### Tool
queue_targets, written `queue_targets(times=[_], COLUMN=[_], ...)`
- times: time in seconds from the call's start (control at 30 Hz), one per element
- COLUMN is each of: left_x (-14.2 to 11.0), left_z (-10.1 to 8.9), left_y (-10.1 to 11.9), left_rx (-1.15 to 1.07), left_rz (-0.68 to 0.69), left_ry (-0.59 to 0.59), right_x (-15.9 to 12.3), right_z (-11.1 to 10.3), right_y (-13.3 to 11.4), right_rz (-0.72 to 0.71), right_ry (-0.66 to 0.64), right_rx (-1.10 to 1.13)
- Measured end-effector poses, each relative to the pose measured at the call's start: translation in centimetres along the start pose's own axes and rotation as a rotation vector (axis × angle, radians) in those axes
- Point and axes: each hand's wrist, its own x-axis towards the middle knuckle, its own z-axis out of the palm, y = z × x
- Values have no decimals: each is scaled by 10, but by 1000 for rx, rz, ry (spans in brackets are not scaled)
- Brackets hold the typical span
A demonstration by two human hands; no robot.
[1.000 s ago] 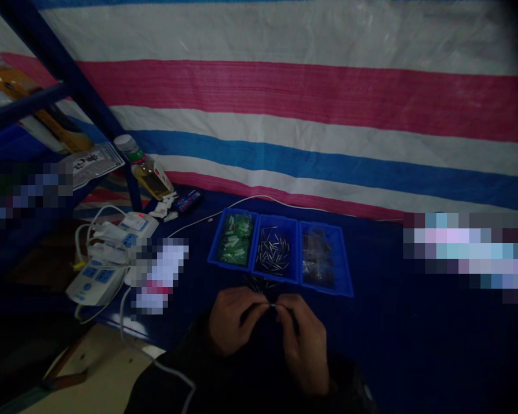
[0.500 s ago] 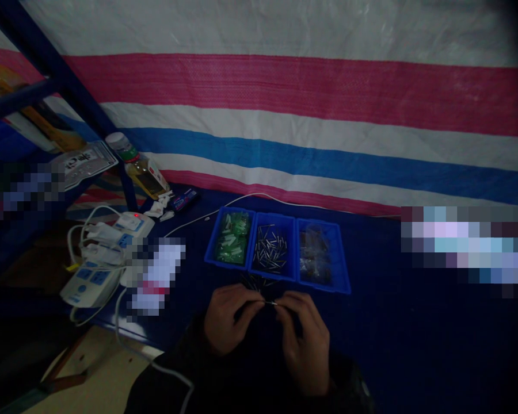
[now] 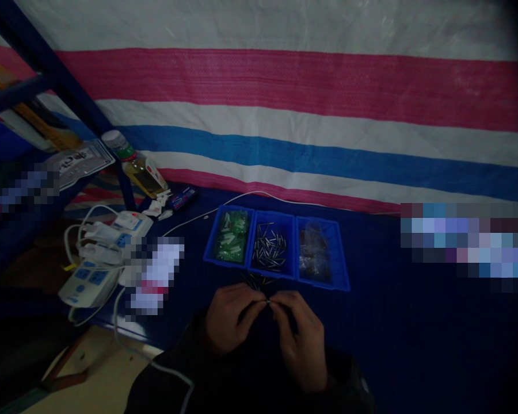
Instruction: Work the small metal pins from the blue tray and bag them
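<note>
While dark sleeves (image 3: 185,345) reach in at the bottom of my head view, the left hand (image 3: 231,319) and the right hand (image 3: 302,336) meet almost tip to tip, each with thumb and finger pinched on a small thin piece (image 3: 267,301), too small for me to make out further. It is held between them over the dark blue tabletop (image 3: 388,328), just short of a loose pile of dark pins (image 3: 259,280). Beyond that I have three blue bins (image 3: 339,264) side by side: green bags (image 3: 232,237) in the left, metal pins (image 3: 270,248) in the middle, clear bags (image 3: 314,253) in the right. Off to the left, a white power strip (image 3: 88,287) sits crowded with plugs. Farther back I see a small dark box (image 3: 183,198) and a capped bottle (image 3: 144,175), near a blue metal frame (image 3: 75,95). Behind the bins runs a thin white cable (image 3: 259,192), and a striped sheet (image 3: 285,80) in white, pink and blue walls off the dim space
</note>
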Motion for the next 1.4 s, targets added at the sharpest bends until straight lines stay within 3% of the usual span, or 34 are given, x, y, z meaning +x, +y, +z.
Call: queue_targets(times=[0.73,0.97,1.1,1.2,1.4], left_x=[-1,0,-3,-4,-5], left_z=[-1,-11,-23,-29,-26], left_y=[0,-2,-15,-26,-37], left_rx=[-12,32,169,234,285], left_rz=[64,28,-117,-171,-196], left_ry=[103,163,232,180,29], right_x=[4,5,17,34,47], right_z=[-1,-7,-18,-24,-21], right_y=[-3,-7,-15,-19,-13], right_rz=[20,-46,-97,-146,-121], right_ry=[27,131,348,487,317], right_rx=[-16,-56,-160,-245,-401])
